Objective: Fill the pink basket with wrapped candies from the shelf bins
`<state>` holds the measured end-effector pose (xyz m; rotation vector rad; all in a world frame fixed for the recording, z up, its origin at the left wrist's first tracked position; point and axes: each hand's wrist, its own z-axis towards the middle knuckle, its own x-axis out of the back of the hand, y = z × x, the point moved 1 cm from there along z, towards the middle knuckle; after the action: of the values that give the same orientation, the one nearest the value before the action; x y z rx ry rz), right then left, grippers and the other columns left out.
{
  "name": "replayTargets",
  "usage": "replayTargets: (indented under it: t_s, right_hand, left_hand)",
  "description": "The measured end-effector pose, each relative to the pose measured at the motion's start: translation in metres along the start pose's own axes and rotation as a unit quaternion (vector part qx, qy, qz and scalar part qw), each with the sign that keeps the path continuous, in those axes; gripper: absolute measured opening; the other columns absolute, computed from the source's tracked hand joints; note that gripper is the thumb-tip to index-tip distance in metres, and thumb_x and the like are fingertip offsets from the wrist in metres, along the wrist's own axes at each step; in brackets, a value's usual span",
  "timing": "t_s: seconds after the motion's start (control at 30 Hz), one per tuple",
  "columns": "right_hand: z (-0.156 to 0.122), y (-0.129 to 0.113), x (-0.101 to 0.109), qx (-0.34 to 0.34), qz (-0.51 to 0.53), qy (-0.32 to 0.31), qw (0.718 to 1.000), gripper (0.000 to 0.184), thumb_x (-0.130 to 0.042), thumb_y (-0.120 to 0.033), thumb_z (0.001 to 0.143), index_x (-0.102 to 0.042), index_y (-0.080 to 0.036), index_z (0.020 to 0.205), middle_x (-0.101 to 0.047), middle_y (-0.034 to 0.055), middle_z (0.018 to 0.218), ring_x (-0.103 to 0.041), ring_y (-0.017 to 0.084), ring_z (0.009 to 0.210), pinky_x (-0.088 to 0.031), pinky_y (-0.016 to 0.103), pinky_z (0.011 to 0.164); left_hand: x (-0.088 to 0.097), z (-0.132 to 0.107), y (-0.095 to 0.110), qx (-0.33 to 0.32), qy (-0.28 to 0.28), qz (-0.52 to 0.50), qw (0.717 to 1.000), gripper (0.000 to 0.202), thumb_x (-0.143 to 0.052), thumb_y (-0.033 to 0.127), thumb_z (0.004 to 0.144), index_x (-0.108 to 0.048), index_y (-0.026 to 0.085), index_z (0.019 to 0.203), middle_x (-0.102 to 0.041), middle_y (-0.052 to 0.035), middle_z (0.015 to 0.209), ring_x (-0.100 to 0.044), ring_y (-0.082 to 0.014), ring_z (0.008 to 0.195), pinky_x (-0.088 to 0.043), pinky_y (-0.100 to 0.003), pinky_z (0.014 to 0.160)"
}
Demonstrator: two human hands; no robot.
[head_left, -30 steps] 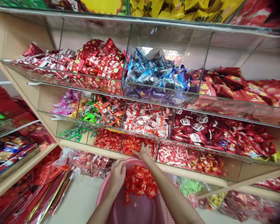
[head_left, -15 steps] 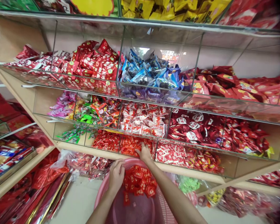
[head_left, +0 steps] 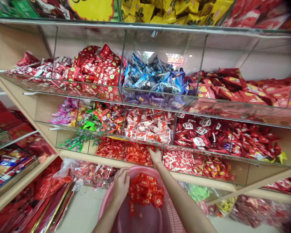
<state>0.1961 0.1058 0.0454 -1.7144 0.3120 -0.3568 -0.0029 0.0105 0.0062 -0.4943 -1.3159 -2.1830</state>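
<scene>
The right hand (head_left: 156, 156) has shifted rightward, just beyond the round pink plastic basket (head_left: 169, 212), toward a thin clear divider (head_left: 162, 155), fingertips mostly hidden at small red-wrapped candies (head_left: 137, 153) (clamped or not, I cannot tell). The left hand (head_left: 121, 183) curls its fingers together over the basket's rim. Gathering seems in hand, with matching candies (head_left: 144, 191) inside the basket; withdrawing calls for a low path under the clear shelf lip (head_left: 145, 142) beyond it.

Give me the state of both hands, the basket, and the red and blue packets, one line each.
Pink basket: open-topped, partly filled
Basket packets: red, wrapped, heaped loosely
Shelf packets: orange-red, wrapped, heaped
Blue packets: wrapped, piled
Left hand: fingers curled at the basket's rim
Right hand: at the shelf packets; fingers partly hidden, grip unclear
</scene>
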Motion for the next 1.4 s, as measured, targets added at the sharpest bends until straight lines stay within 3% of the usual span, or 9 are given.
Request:
replayTargets:
  t_s: [0.13,0.3,0.53,0.63,0.77,1.0,1.1,1.4]
  right_hand:
    - [0.0,-0.007,-0.002,-0.087,0.17,-0.027,0.981,0.043,-0.062,-0.046,0.072,-0.053,-0.03,0.111,-0.066,0.0005,0.095,-0.064,0.013,0.071,-0.054,0.024,0.054]
    - [-0.008,-0.017,-0.001,-0.144,0.303,-0.096,0.937,0.022,-0.056,-0.044,0.079,-0.058,-0.025,0.089,-0.067,0.0002,0.078,-0.061,0.009,0.058,-0.046,0.015,0.043]
    - [-0.049,-0.025,0.008,-0.208,0.416,-0.252,0.849,0.025,-0.052,-0.037,0.081,-0.062,-0.017,0.092,-0.071,0.0036,0.084,-0.055,0.005,0.053,-0.037,0.009,0.037]
    - [-0.078,-0.011,0.02,-0.223,0.393,-0.282,0.847,0.031,-0.057,-0.041,0.078,-0.063,-0.016,0.096,-0.072,0.0051,0.086,-0.056,0.006,0.053,-0.034,0.01,0.034]
    - [-0.106,0.019,0.049,-0.249,0.379,-0.256,0.854,0.034,-0.062,-0.041,0.076,-0.063,-0.017,0.099,-0.072,0.0046,0.084,-0.059,0.009,0.053,-0.035,0.012,0.033]
    - [-0.12,0.054,0.107,-0.305,0.406,-0.146,0.849,0.03,-0.065,-0.035,0.077,-0.063,-0.017,0.1,-0.073,0.0054,0.089,-0.063,0.008,0.054,-0.044,0.012,0.037]
    - [-0.126,0.062,0.112,-0.33,0.381,-0.136,0.853,0.032,-0.066,-0.035,0.075,-0.062,-0.017,0.102,-0.073,0.0069,0.089,-0.064,0.01,0.056,-0.047,0.014,0.037]
    - [-0.133,0.073,0.098,-0.357,0.351,-0.147,0.853,0.037,-0.066,-0.035,0.073,-0.062,-0.018,0.105,-0.074,0.0065,0.085,-0.064,0.01,0.053,-0.047,0.015,0.038]
  left_hand:
    - [-0.001,0.0,-0.001,-0.004,0.003,-0.005,1.0,0.026,-0.039,0.012,0.082,-0.063,0.02,0.089,-0.065,-0.0053,0.097,-0.059,-0.0188,0.095,-0.048,-0.035,0.086]
    - [0.0,0.0,0.001,-0.001,0.005,-0.011,1.0,0.027,-0.039,0.012,0.081,-0.063,0.02,0.089,-0.065,-0.0053,0.096,-0.059,-0.0189,0.095,-0.048,-0.035,0.086]
    - [0.001,0.0,0.003,0.012,-0.001,-0.007,1.0,0.026,-0.038,0.014,0.083,-0.063,0.019,0.091,-0.064,-0.0062,0.098,-0.059,-0.0198,0.096,-0.047,-0.037,0.087]
    - [0.001,0.0,0.004,0.016,0.0,-0.01,1.0,0.026,-0.039,0.014,0.082,-0.063,0.019,0.092,-0.064,-0.0061,0.099,-0.059,-0.0198,0.096,-0.047,-0.037,0.088]
    - [0.001,0.0,0.005,0.018,-0.002,-0.012,1.0,0.026,-0.04,0.014,0.083,-0.064,0.019,0.093,-0.065,-0.0058,0.098,-0.059,-0.0195,0.096,-0.047,-0.036,0.088]
    - [0.001,0.0,0.007,0.02,-0.005,-0.005,1.0,0.026,-0.041,0.014,0.082,-0.064,0.019,0.092,-0.065,-0.0052,0.098,-0.059,-0.0193,0.095,-0.047,-0.036,0.087]
    - [0.001,0.001,0.008,0.017,-0.002,-0.005,1.0,0.026,-0.041,0.013,0.082,-0.064,0.02,0.092,-0.065,-0.005,0.098,-0.059,-0.0192,0.095,-0.047,-0.036,0.087]
    - [0.002,0.001,0.008,0.011,-0.003,-0.001,1.0,0.028,-0.04,0.012,0.082,-0.065,0.02,0.092,-0.065,-0.0047,0.097,-0.059,-0.0185,0.094,-0.047,-0.035,0.086]
